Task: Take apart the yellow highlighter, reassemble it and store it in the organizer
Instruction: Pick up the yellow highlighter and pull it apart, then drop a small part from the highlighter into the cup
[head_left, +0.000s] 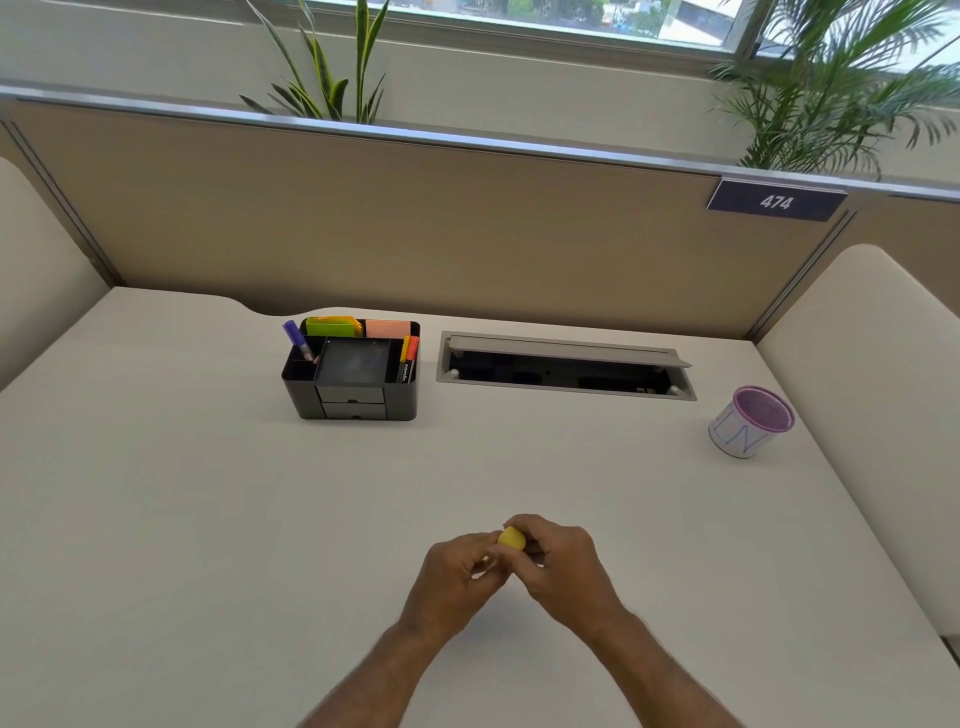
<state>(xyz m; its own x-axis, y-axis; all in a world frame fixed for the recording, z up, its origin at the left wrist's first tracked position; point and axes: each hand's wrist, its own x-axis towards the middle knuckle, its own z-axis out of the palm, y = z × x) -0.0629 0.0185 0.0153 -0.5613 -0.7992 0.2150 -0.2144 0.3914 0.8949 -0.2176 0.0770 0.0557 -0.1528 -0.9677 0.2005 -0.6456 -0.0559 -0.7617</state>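
Note:
Both hands meet over the near middle of the desk, closed around the yellow highlighter (511, 538). Only its rounded yellow end shows between the fingers; the rest is hidden, so I cannot tell whether cap and body are joined. My left hand (457, 569) grips from the left and my right hand (563, 561) from the right, fingertips touching. The black organizer (356, 402) stands far left of centre, well beyond the hands. It holds a purple marker (296, 338), orange and yellow markers (408, 356) and sticky notes (358, 327).
An open cable hatch (566, 366) is sunk into the desk to the right of the organizer. A purple mesh cup (750, 422) wrapped in white paper stands at the right. A beige partition (467, 223) closes the back; padded side panels flank the desk.

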